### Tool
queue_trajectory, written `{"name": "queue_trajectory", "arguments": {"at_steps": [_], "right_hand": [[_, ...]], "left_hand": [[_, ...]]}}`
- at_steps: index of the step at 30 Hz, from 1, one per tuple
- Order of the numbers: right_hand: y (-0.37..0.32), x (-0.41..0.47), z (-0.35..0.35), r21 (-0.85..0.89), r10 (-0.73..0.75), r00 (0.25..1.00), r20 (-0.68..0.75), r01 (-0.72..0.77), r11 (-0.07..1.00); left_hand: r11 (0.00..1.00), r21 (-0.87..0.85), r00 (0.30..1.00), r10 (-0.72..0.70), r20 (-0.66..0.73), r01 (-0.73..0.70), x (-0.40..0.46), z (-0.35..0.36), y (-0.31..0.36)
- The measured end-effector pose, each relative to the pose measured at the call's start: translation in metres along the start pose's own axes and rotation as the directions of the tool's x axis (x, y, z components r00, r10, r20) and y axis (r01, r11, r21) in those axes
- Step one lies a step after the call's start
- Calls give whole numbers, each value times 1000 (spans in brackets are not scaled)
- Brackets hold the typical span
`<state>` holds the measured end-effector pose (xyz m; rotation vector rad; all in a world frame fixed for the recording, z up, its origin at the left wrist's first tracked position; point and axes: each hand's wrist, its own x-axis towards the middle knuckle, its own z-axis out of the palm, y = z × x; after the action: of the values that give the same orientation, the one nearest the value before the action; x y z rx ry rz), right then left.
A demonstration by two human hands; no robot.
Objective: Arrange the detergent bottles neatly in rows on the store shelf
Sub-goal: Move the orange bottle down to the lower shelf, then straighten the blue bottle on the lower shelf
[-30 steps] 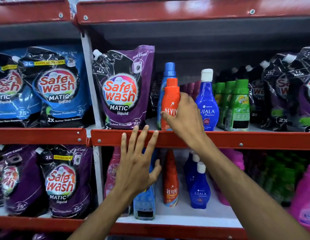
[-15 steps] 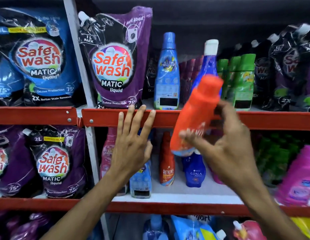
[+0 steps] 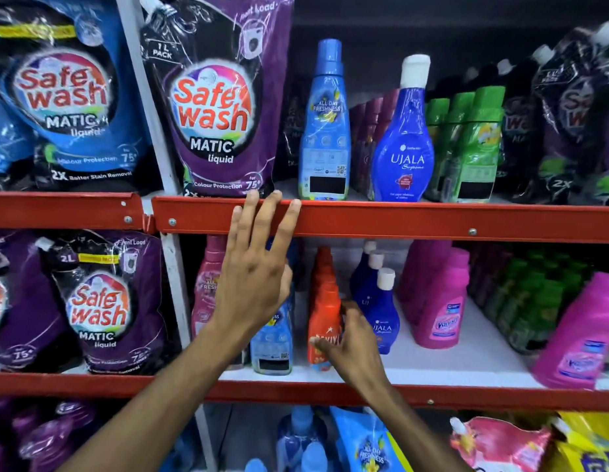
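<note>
Shelf [image 3: 466, 369]: blue bottles [image 3: 378, 301] flanking orange bottle [image 3: 325, 321].

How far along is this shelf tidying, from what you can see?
Partly done. The orange bottle stands upright at the front of the orange row on the middle shelf. In hand: the right hand grips that bottle, while the left hand rests its fingers on the upper shelf's red rail. Left: a tilted pink bottle at the right edge looks out of line.
</note>
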<state>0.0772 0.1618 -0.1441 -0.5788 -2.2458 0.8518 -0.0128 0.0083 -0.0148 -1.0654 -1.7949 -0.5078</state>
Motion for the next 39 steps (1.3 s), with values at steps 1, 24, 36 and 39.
{"name": "queue_trajectory", "arguments": {"at_steps": [1,24,36,39], "right_hand": [[2,1,3,0,3,1000,8,-3,1000],[-93,23,-131,-582,-584,630,-512,245,775],[-130,86,-168,-360,-280,819,-501,97,928],[-131,90,-172,-369,-310,783,-539,111,923]], "left_hand": [[1000,-2,1000,-7,8,7,0,0,1],[989,68,991,-132,32,130,14,-7,58],[993,113,997,-52,57,45,29,15,71],[991,123,997,-53,58,45,29,15,70]]}}
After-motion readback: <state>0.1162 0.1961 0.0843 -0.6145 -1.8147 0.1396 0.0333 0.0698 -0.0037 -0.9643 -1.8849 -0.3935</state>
